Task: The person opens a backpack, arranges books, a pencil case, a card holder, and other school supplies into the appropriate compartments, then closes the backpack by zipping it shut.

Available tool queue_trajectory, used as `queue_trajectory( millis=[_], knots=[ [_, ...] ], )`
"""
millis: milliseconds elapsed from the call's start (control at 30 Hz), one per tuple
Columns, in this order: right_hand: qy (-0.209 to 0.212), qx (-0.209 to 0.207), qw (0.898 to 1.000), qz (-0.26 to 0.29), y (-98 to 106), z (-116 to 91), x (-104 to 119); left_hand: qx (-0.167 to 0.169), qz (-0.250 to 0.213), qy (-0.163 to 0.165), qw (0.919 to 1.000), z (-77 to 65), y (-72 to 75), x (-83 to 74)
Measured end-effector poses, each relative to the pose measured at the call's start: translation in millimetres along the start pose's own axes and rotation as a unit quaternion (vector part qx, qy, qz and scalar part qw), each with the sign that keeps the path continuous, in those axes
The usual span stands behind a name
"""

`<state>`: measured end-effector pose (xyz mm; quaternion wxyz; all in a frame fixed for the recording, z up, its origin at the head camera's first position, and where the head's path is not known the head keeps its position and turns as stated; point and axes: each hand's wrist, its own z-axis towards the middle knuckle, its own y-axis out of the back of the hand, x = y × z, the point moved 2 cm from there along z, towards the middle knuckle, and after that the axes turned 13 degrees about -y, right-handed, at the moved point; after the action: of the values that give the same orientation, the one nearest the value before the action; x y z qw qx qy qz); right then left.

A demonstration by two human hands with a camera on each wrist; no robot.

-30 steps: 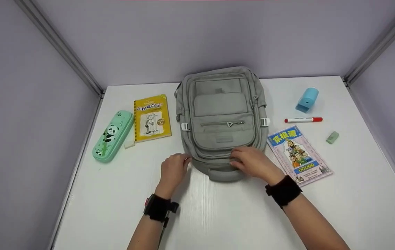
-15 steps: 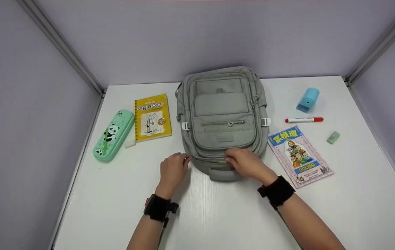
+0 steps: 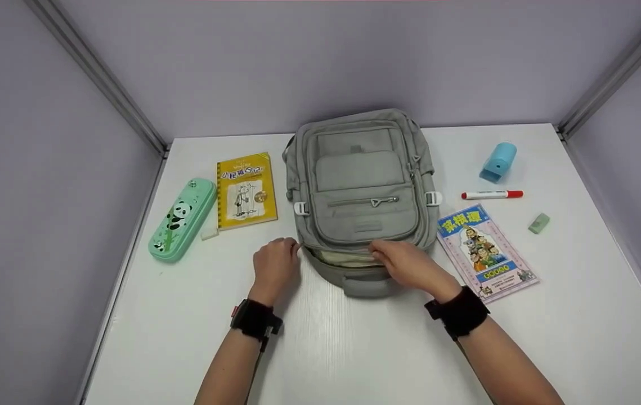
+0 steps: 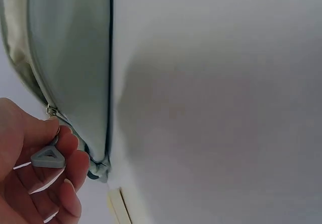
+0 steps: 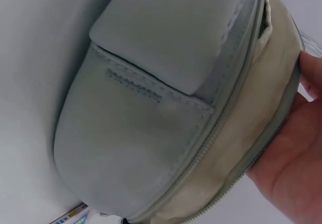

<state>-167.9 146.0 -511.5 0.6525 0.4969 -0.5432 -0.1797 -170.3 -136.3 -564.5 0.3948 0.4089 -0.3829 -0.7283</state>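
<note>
A grey backpack [image 3: 362, 171] lies front side up, its top handle [image 3: 370, 286] toward me. The top zip is partly undone and cream lining [image 3: 340, 259] shows in the gap. My left hand [image 3: 276, 269] is at the bag's near left corner. In the left wrist view, its thumb and fingers pinch the zip slider's cord, and the grey triangular zipper pull [image 4: 49, 157] lies against the fingers. My right hand [image 3: 411, 269] holds the front edge of the opening, right of the middle. In the right wrist view, the thumb rests on that zip edge; some fingertips are hidden.
Left of the bag lie a yellow book [image 3: 247, 191], a green panda pencil case [image 3: 182, 219] and a small white eraser [image 3: 210, 233]. To the right are a pink-and-blue book [image 3: 488, 253], a red marker [image 3: 492, 194], a green eraser [image 3: 539, 223] and a blue sharpener-like object [image 3: 498, 162].
My left hand has moved slightly left and away from me with the zipper pull. The gap along the zip has widened and the lining shows. My right hand first slid left, then slightly back right.
</note>
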Motion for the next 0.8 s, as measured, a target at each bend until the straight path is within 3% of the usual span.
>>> queue_trajectory(
  millis=[267, 800],
  knots=[
    [0.007, -0.005, 1.000, 0.018, 9.8, -3.7, 2.3, 0.021, 0.014, 0.025, 0.9994, 21.1, -10.9, 18.8],
    [0.057, -0.035, 0.997, 0.033, 17.0, -4.4, -0.5, 0.087, 0.014, 0.085, 0.9924, 60.8, -21.8, 39.3]
  ],
)
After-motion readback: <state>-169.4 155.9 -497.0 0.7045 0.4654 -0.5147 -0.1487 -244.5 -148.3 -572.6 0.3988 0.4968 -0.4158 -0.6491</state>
